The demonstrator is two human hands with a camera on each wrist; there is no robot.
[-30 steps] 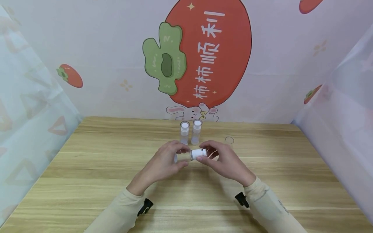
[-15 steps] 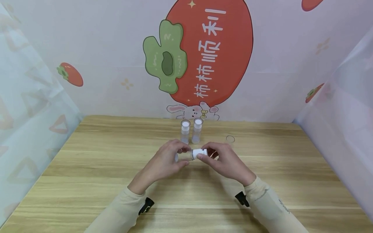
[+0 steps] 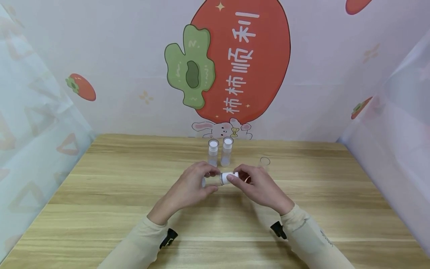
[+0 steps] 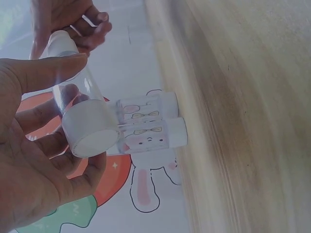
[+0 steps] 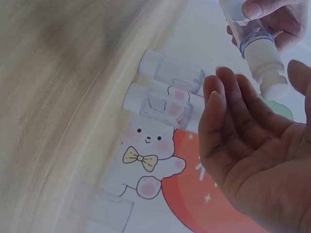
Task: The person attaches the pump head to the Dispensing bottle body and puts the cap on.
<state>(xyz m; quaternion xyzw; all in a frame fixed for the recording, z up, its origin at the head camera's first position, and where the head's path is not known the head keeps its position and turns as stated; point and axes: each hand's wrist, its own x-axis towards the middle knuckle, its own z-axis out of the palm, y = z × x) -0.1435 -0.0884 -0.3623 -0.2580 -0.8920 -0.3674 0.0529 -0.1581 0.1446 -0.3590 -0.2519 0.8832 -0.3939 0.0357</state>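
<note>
My left hand (image 3: 195, 185) grips a clear pump bottle (image 4: 90, 90) by its body, thumb on one side and fingers curled round the other. The bottle lies sideways above the table, its white base toward the left and its white pump top (image 5: 265, 60) toward the right. My right hand (image 5: 252, 145) is at the pump end, fingers gently bent and spread apart from the thumb. In the right wrist view a gap shows between these fingers and the white top; in the head view the thumb overlaps the white collar.
Two similar capped bottles (image 3: 213, 152) stand upright behind the hands, near the table's back edge. A clear cap (image 5: 102, 208) stands on the wooden table (image 3: 134, 157) to their right. A printed cloth (image 3: 315, 74) walls the back and sides.
My right thumb has shifted up over the white collar and the right fingers have loosened a little. The left hand and the bottle stay nearly where they were.
</note>
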